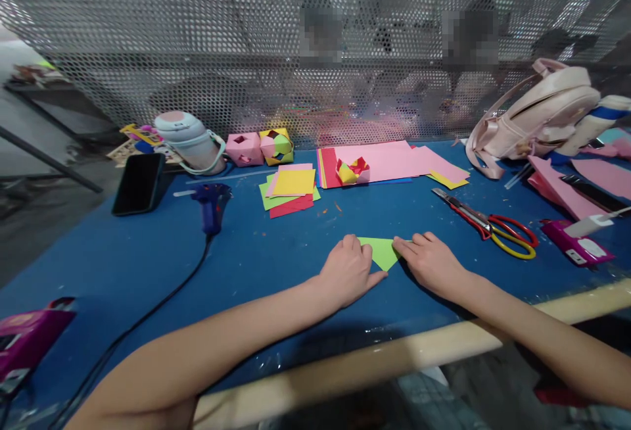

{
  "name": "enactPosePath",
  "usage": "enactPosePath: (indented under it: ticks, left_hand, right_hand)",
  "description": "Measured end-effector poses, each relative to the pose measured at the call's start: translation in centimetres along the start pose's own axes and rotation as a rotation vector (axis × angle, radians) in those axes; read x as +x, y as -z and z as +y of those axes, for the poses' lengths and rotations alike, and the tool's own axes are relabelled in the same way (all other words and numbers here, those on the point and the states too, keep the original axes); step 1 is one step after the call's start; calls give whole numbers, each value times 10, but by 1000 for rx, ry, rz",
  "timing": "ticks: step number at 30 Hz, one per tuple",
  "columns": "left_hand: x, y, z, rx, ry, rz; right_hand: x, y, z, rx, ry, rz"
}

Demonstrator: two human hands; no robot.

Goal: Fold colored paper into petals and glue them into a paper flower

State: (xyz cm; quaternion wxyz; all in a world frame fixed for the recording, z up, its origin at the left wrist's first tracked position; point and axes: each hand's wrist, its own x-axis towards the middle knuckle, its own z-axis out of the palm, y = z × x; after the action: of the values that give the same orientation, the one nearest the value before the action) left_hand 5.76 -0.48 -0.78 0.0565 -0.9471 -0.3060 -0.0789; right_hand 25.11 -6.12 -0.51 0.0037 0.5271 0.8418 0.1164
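Observation:
A folded piece of light green paper (382, 254) lies on the blue table between my hands, its visible part a triangle pointing toward me. My left hand (346, 271) is closed at its left corner, fingers curled, with the thumb reaching to the lower tip. At the right corner, the fingers of my right hand (430, 263) are held together and press the paper down. Both hands cover the paper's ends. Beyond them sits a small red, yellow and pink folded paper piece (353, 171) on pink sheets (382, 160).
Scissors and a utility knife (486, 223) lie to the right, near a magenta power strip (576, 243). On the left are a blue glue gun (211, 206) with its cord, a phone (139, 183), a bottle (190, 143), paper squares (293, 183) and paper cubes (245, 148). Perforated metal stands behind.

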Motion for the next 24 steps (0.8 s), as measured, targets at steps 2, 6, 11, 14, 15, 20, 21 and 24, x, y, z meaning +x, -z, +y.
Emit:
enactPosePath:
  ticks: [2,6,11,14,15,20,21,24]
  left_hand:
    - [1,2,-3,-5,-11,-7]
    - [3,6,-10,-35,-28,-25]
    - [8,12,-21,-70,-38,-40]
    - [13,11,-22,-70,-54,-27]
    - [15,10,-23,-66,-64,-22]
    - [22,-1,-30,-111,-89,7]
    - [23,-3,-33,-155,-61,31]
    - [26,-5,-39,-315,59,143]
  right_hand:
    - [-7,0,5,17,-25,5]
    - [-20,3,14,35,-88,-4]
    - [-21,6,19,85,-151,5]
    - [-13,6,19,161,-189,33]
    - [-10,6,20,182,-198,39]
    - [8,4,25,366,-281,142]
    - [12,3,26,442,-330,183]
    - [24,1,27,747,-533,269]
